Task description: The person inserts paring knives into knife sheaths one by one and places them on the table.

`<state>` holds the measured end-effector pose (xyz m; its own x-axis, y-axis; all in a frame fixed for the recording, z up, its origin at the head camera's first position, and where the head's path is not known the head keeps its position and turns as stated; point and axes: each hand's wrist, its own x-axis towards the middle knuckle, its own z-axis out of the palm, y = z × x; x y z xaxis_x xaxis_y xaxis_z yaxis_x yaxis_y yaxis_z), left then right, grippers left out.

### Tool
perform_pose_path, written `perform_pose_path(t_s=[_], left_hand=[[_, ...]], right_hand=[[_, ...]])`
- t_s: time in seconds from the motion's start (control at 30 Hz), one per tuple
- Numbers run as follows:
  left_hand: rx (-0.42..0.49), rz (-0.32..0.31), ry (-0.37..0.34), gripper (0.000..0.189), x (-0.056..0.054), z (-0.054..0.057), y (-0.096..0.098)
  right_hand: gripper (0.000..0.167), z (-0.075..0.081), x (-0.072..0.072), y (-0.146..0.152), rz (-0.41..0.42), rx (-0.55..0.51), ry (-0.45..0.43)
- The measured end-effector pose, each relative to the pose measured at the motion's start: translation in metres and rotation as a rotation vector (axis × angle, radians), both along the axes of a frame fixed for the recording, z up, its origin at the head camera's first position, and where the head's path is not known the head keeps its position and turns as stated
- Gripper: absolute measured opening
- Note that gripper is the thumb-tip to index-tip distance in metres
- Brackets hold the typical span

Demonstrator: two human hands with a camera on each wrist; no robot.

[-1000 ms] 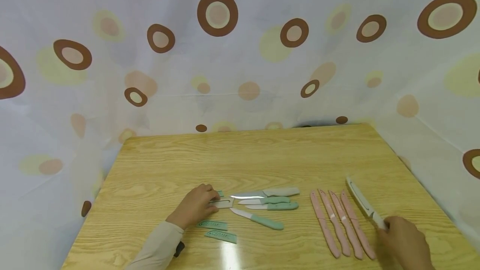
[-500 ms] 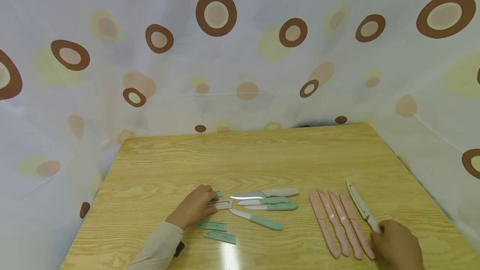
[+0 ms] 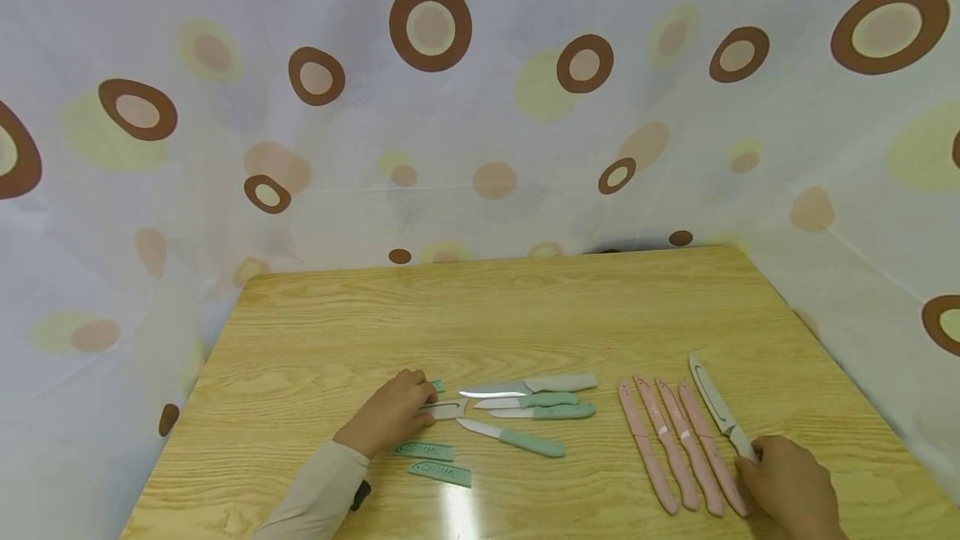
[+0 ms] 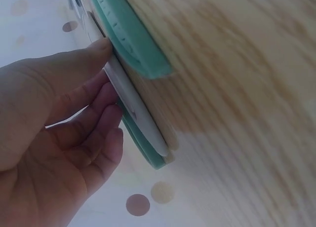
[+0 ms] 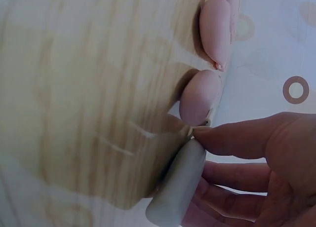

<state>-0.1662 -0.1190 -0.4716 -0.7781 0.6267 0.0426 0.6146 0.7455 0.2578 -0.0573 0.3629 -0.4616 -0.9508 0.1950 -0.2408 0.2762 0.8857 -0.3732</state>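
My left hand (image 3: 392, 415) pinches a white blade sheath (image 3: 450, 409) between thumb and fingers, low over the table; in the left wrist view the sheath (image 4: 132, 98) lies between two green sheaths, one of them a green sheath (image 4: 126, 37). Right of it lies a bare-bladed knife with a whitish handle (image 3: 562, 382). Below that are green-handled knives, one with its handle (image 3: 534, 443) slanting. At the right, my right hand (image 3: 795, 482) holds a sheathed white knife (image 3: 712, 394) by its handle (image 5: 177, 185), beside a row of several pink knives (image 3: 677, 448).
Two green sheaths marked CERAMIC, the lower green sheath (image 3: 440, 472) and the upper green sheath (image 3: 424, 450), lie below the left hand. Another green sheath (image 3: 438, 386) shows partly behind it. The wooden table (image 3: 480, 307) meets a patterned curtain (image 3: 495, 107) at its back.
My right hand has moved left with the white knife, bringing it closer alongside the pink knives. The left hand stays in place with the white sheath.
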Motion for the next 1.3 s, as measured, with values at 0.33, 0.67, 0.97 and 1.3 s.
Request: perform_pose_path(t_s=[0.33,0.67,0.97,1.3], left_hand=[[-0.046,-0.039,0.005,0.018,0.001,0.002,0.0],[-0.106,-0.092,0.107,0.021,0.003,0.002,-0.002],[-0.039,-0.057,0.106,0.021,0.0,0.008,-0.001],[0.181,-0.078,0.284,0.028,-0.006,0.024,0.005]], right_hand=[[0.035,0.002,0.001,-0.003,-0.02,-0.02,-0.012],[0.05,0.005,0.0,-0.002,-0.007,-0.004,-0.029],[0.056,0.013,-0.007,-0.007,0.0,0.03,0.072],[0.043,0.035,-0.042,-0.063,0.226,0.06,0.489]])
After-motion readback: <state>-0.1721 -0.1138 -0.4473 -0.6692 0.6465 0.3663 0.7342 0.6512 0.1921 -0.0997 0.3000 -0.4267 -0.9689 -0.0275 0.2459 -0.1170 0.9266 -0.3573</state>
